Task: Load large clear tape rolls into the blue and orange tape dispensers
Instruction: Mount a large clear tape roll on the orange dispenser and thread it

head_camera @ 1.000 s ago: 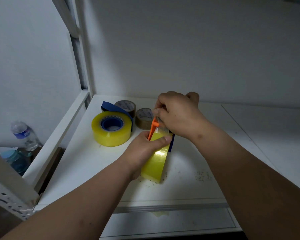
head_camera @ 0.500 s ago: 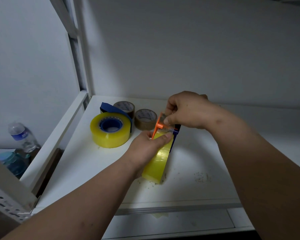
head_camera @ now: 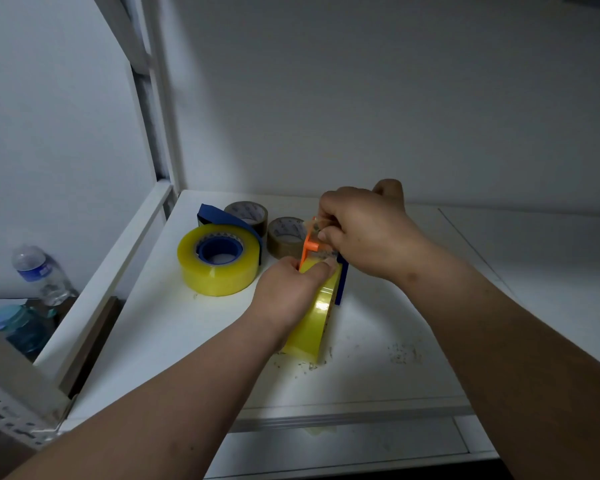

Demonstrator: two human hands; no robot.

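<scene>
A large clear tape roll (head_camera: 314, 318) stands on edge at the middle of the white shelf (head_camera: 174, 317), set in a blue and orange dispenser whose orange piece (head_camera: 309, 244) rises at its top. My left hand (head_camera: 291, 292) grips the roll's top from the near side. My right hand (head_camera: 361, 233) pinches the loose tape end over the orange piece. A second large clear roll (head_camera: 219, 265) lies flat to the left, with a blue dispenser (head_camera: 222, 216) through its core.
Two small brown tape rolls (head_camera: 284, 235) stand behind, near the back wall. A white frame post (head_camera: 153, 109) borders the shelf on the left, with water bottles (head_camera: 39, 275) below it. Bits of debris (head_camera: 402, 353) dot the shelf on the right.
My right hand went right, drawing the tape end away from the orange piece, then came back over the dispenser's top. My left hand has kept its hold on the roll.
</scene>
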